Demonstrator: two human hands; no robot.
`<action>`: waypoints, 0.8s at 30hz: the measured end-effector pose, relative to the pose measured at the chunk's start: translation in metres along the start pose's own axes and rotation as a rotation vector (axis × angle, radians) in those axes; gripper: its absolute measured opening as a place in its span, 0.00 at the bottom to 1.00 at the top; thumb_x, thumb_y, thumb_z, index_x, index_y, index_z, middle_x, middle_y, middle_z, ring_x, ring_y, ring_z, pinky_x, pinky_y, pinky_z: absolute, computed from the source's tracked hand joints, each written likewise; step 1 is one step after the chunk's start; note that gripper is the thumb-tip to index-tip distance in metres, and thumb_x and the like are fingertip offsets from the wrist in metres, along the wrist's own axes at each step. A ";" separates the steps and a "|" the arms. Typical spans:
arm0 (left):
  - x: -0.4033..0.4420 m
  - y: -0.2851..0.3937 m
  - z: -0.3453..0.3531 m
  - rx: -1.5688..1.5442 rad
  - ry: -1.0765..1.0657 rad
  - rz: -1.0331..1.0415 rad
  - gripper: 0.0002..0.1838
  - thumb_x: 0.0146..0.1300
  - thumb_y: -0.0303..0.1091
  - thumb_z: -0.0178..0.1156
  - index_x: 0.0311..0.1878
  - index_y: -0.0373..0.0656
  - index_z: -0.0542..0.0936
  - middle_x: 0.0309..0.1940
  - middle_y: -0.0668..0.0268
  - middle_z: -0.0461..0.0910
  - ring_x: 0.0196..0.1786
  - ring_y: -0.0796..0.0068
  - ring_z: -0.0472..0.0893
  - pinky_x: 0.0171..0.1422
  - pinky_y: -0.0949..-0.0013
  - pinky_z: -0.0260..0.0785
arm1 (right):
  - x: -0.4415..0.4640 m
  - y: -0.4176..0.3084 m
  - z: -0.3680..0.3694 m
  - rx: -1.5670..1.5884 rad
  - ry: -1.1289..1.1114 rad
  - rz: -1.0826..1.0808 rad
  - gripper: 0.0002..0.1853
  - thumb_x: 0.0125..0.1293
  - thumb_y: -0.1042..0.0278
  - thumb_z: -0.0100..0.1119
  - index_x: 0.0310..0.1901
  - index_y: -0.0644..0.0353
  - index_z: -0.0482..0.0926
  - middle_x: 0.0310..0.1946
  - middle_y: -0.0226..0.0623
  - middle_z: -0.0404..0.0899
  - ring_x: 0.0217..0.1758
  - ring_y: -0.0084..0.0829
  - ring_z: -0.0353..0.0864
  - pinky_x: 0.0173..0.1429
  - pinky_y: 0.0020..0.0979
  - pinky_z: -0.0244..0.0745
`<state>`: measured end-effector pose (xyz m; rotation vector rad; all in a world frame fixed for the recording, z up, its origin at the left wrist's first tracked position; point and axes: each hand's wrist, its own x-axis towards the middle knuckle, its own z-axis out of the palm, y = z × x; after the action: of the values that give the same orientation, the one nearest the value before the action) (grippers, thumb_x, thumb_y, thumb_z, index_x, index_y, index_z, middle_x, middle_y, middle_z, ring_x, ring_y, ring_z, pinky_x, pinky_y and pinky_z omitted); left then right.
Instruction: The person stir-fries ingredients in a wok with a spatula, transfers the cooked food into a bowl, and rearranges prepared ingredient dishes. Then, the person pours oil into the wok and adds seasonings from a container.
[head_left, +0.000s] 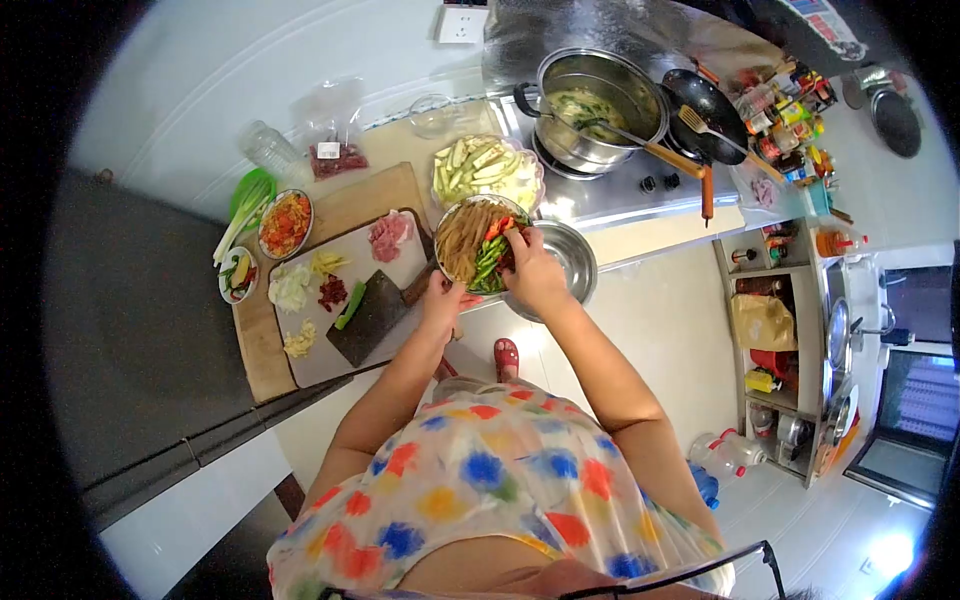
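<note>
A round plate (443, 262) of tan strips (470, 235), with cut green and red peppers (490, 262) along its right side, is in front of me. My left hand (442, 303) is closed on the near-left rim of this plate. Over the peppers, my right hand (537, 268) has its fingers bent down and pressed among the pieces. A metal bowl (583, 255) sits partly behind my right hand. Left of the plate, a cleaver (372, 325) lies on the cutting board (335, 245), a green pepper piece (351, 304) on its blade.
Sliced meat (391, 235), chopped onion (290, 287) and garlic (299, 340) are on the board. Behind stands a plate of eggplant strips (480, 165). A pot (580, 150) with a ladle is on the stove, beside a black wok (712, 115). Handles stick out over the stove's front.
</note>
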<state>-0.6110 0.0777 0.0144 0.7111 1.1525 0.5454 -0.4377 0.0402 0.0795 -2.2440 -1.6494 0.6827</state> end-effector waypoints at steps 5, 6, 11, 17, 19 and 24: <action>0.006 -0.010 0.022 0.006 -0.002 0.012 0.14 0.63 0.26 0.47 0.51 0.37 0.60 0.41 0.53 0.74 0.34 0.63 0.81 0.39 0.68 0.78 | 0.001 0.024 0.002 0.079 0.015 0.027 0.33 0.50 0.68 0.63 0.60 0.53 0.62 0.57 0.50 0.60 0.44 0.50 0.77 0.45 0.42 0.76; 0.009 -0.012 0.023 0.013 -0.012 -0.005 0.15 0.64 0.28 0.48 0.52 0.37 0.60 0.42 0.53 0.73 0.35 0.63 0.81 0.41 0.67 0.78 | 0.001 0.029 0.005 0.095 0.046 0.018 0.32 0.50 0.69 0.62 0.59 0.53 0.63 0.57 0.51 0.60 0.43 0.50 0.77 0.45 0.42 0.76; 0.013 -0.010 0.034 0.050 0.001 -0.010 0.19 0.65 0.31 0.49 0.56 0.37 0.58 0.44 0.53 0.72 0.36 0.62 0.81 0.43 0.64 0.78 | 0.003 0.049 0.015 0.143 0.184 -0.024 0.25 0.49 0.74 0.60 0.52 0.56 0.68 0.53 0.52 0.63 0.42 0.52 0.76 0.44 0.43 0.75; 0.021 -0.015 0.033 0.057 0.011 0.015 0.16 0.63 0.28 0.49 0.52 0.37 0.60 0.40 0.52 0.75 0.33 0.63 0.82 0.37 0.68 0.78 | 0.007 0.058 0.026 0.162 0.257 -0.042 0.22 0.47 0.74 0.61 0.48 0.56 0.72 0.53 0.51 0.64 0.41 0.52 0.76 0.44 0.43 0.75; 0.026 -0.019 0.031 0.067 -0.009 0.018 0.16 0.63 0.28 0.49 0.51 0.37 0.60 0.39 0.52 0.75 0.32 0.63 0.82 0.36 0.69 0.78 | 0.009 0.059 0.029 0.175 0.254 -0.011 0.20 0.47 0.74 0.61 0.45 0.56 0.73 0.51 0.50 0.65 0.41 0.51 0.76 0.45 0.43 0.75; 0.029 -0.020 0.031 0.017 -0.007 -0.009 0.15 0.63 0.28 0.49 0.50 0.37 0.61 0.38 0.52 0.75 0.30 0.63 0.82 0.34 0.69 0.78 | 0.012 0.065 0.025 0.299 0.301 -0.006 0.13 0.47 0.76 0.60 0.38 0.58 0.74 0.44 0.48 0.69 0.42 0.49 0.75 0.47 0.41 0.73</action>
<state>-0.5721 0.0785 -0.0117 0.7214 1.1543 0.5260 -0.3950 0.0303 0.0243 -2.0125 -1.3149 0.5190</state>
